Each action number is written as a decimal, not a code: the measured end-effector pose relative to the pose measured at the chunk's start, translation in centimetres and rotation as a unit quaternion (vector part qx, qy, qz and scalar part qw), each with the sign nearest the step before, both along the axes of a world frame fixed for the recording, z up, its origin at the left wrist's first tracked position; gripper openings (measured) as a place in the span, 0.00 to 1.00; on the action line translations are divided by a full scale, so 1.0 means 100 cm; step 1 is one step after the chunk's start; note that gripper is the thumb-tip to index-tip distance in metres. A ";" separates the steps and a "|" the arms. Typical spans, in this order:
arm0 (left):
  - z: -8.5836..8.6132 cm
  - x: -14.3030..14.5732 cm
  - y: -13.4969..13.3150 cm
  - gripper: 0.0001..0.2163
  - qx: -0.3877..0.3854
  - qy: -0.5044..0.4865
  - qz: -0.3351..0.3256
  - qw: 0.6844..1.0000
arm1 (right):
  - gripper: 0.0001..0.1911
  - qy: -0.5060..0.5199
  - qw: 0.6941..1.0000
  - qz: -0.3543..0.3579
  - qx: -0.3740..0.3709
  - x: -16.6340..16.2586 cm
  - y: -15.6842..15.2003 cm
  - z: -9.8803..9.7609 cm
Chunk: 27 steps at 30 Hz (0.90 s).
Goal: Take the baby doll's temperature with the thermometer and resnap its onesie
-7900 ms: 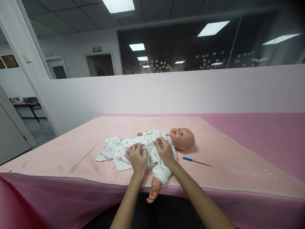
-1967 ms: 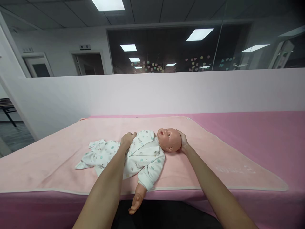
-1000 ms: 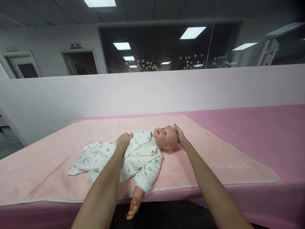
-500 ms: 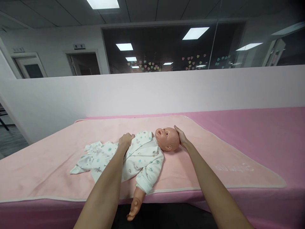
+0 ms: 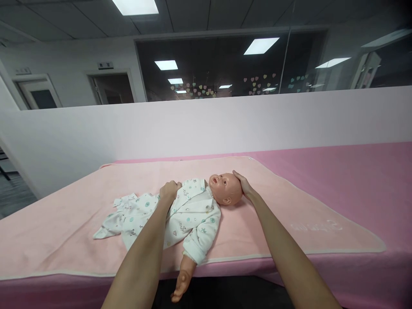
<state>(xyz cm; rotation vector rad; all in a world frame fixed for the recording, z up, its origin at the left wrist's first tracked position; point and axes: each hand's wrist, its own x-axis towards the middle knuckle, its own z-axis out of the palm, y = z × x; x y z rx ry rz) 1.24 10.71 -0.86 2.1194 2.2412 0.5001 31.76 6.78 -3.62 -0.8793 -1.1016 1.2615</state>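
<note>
A baby doll (image 5: 193,214) in white printed clothes lies on its back on a pale peach blanket (image 5: 251,240), its head to the right. My left hand (image 5: 169,191) is closed at the far side of the doll's torso. What exactly lies inside those fingers, sleeve or arm, is hidden. Around the crown of the doll's head (image 5: 225,189) my right hand (image 5: 243,185) is cupped, fingers resting along the top. The doll's near arm (image 5: 185,277) hangs over the front edge. Its trouser legs (image 5: 128,214) lie loosely to the left, partly behind my left forearm.
Beneath the blanket is a pink-covered table (image 5: 354,180). A low white partition (image 5: 206,126) runs along its far side, with a large dark window (image 5: 219,64) with heart stickers beyond. Doorways (image 5: 112,89) stand at the back left.
The view has shifted very slightly. Both hands keep their places at the doll's torso and head, and the doll lies as before.
</note>
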 end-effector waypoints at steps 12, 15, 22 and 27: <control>0.000 0.000 0.003 0.17 -0.012 -0.005 0.002 1.000 | 0.23 -0.015 0.999 0.023 -0.022 0.006 -0.004 0.003; 0.000 0.000 0.003 0.17 -0.013 -0.009 0.002 1.000 | 0.25 -0.016 0.999 0.031 -0.027 0.007 -0.004 0.003; -0.001 -0.001 0.003 0.16 -0.014 -0.034 0.000 0.999 | 0.27 0.025 0.999 0.035 -0.005 0.009 -0.003 0.007; -0.002 -0.004 0.006 0.16 -0.025 -0.080 -0.003 0.997 | 0.25 0.010 0.998 0.058 -0.009 0.006 -0.005 0.008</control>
